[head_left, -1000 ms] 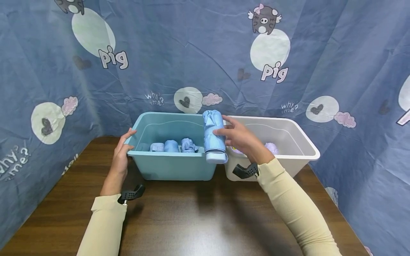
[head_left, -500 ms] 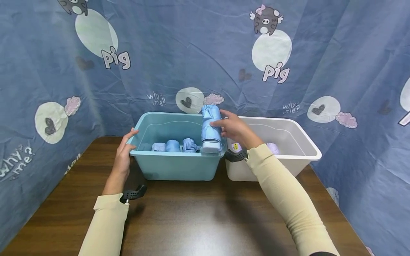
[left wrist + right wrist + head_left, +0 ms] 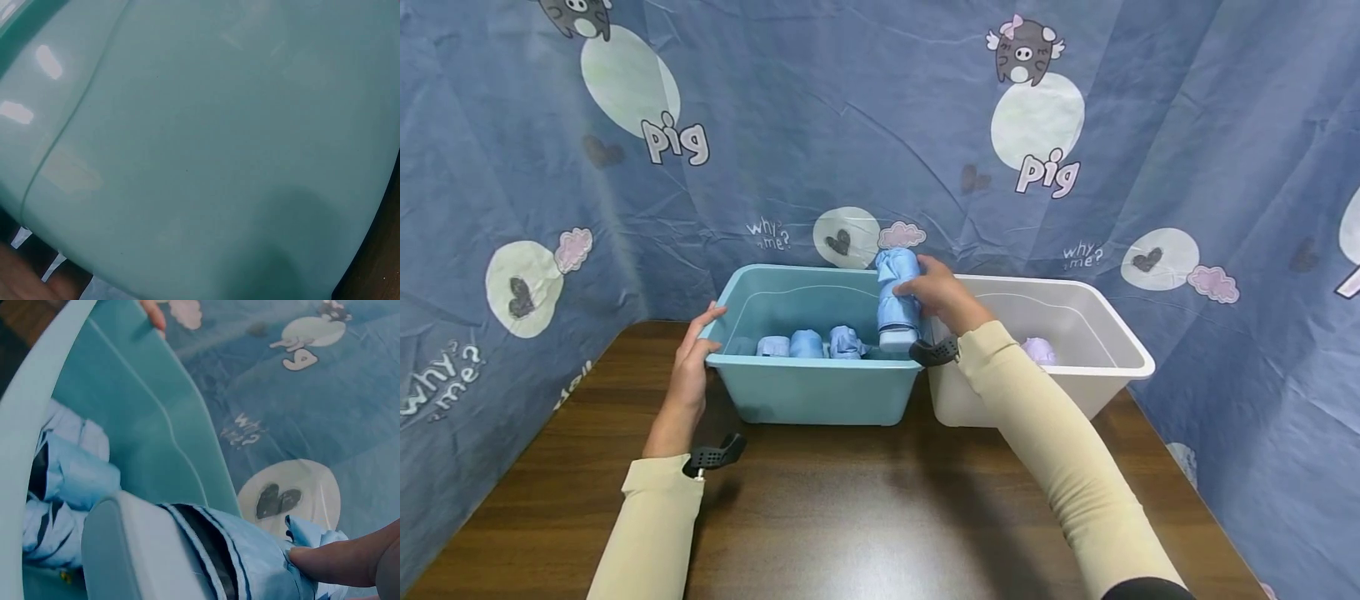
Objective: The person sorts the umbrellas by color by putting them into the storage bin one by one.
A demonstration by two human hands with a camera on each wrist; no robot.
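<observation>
My right hand (image 3: 947,293) holds a folded light blue umbrella (image 3: 897,287), thumb on its near side and fingers behind. The umbrella stands nearly upright at the right end of the teal bin (image 3: 820,396), its pale handle (image 3: 134,550) lowest and just behind the front rim. Several rolled blue umbrellas (image 3: 806,343) sit in a row inside that bin, left of the held one; the right wrist view shows these umbrellas (image 3: 78,472) close by the handle. At the bin's left end, my left hand (image 3: 688,362) grips the rim, its fingertips over the edge.
A white bin (image 3: 1067,396) stands right beside the teal one, with a purple rolled umbrella (image 3: 1038,351) inside; my right forearm crosses over its front. Both bins rest on a dark wooden table (image 3: 820,500). A blue patterned cloth (image 3: 790,108) hangs behind.
My right hand has carried the umbrella away from me and lower, so its handle moved from in front of the teal bin's rim to inside it. The left hand keeps its place on the rim.
</observation>
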